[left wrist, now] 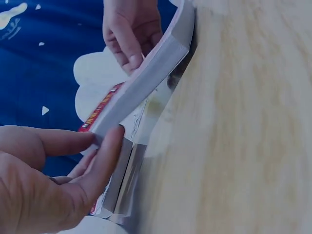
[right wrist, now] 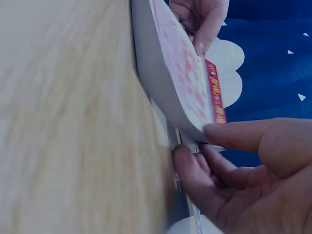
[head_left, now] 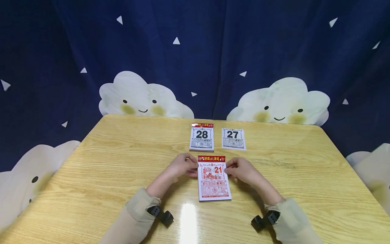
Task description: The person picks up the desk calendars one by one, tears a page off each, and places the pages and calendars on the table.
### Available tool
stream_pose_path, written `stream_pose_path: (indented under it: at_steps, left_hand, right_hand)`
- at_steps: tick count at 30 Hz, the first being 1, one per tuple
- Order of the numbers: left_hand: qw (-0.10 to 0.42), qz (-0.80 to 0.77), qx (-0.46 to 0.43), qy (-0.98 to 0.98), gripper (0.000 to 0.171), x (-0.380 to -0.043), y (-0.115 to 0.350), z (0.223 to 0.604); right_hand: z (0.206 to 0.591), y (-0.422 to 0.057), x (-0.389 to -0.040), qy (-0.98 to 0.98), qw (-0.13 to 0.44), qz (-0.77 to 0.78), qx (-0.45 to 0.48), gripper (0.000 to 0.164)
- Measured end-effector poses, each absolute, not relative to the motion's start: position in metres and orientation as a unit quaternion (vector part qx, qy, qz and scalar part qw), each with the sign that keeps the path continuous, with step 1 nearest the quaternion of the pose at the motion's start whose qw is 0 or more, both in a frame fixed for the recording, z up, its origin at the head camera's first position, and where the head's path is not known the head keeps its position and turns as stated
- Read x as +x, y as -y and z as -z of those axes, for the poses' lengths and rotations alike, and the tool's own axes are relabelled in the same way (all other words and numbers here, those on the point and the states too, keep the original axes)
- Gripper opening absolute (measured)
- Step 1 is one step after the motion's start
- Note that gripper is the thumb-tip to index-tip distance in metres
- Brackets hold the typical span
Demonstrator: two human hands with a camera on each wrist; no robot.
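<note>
A thick tear-off calendar with a red header and a red 21 is between my two hands. My left hand pinches its upper left side, thumb on the front and fingers at the back. At the upper right side, my right hand grips it the same way. In the left wrist view the calendar's white page edge slopes, the header end raised off the wood. The right wrist view shows the red-printed front page with the thumb over its corner.
Behind it on the wooden table lies a second tear-off calendar showing 28. To its right is a loose calendar page showing 27. A dark blue curtain with clouds hangs beyond the table's far edge.
</note>
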State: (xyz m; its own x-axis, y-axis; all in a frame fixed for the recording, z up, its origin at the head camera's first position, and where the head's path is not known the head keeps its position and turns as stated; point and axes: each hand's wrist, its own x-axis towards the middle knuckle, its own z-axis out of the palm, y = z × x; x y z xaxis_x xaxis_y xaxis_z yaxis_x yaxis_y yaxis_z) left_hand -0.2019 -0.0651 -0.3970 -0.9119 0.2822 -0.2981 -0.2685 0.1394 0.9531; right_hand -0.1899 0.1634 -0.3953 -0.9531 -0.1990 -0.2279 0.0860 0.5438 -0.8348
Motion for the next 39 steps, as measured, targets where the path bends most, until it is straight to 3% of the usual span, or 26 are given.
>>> stream_pose_path:
  at_steps: [13, 19, 23, 29, 35, 39]
  left_hand:
    - [0.184, -0.763, -0.013, -0.620, 0.036, -0.221, 0.072, 0.392]
    - [0.161, -0.792, 0.026, -0.588, 0.041, -0.226, 0.070, 0.390]
    - [0.179, -0.822, 0.049, -0.539, 0.043, -0.228, 0.068, 0.388]
    - [0.226, -0.844, 0.069, -0.481, 0.042, -0.229, 0.066, 0.388]
    - [0.228, -0.845, 0.074, -0.479, 0.043, -0.228, 0.069, 0.388]
    - [0.224, -0.843, 0.083, -0.481, 0.043, -0.229, 0.069, 0.389]
  right_hand:
    - [0.378, -0.162, -0.206, -0.752, 0.112, 0.649, -0.019, 0.031]
    - [0.365, -0.160, -0.213, -0.711, 0.095, 0.697, -0.007, 0.032]
    - [0.358, -0.157, -0.216, -0.684, 0.082, 0.725, -0.003, 0.030]
    - [0.356, -0.153, -0.216, -0.698, 0.071, 0.713, -0.001, 0.033]
    - [0.358, -0.153, -0.216, -0.728, 0.055, 0.683, 0.006, 0.036]
    - [0.356, -0.151, -0.213, -0.815, -0.029, 0.578, -0.017, 0.031]
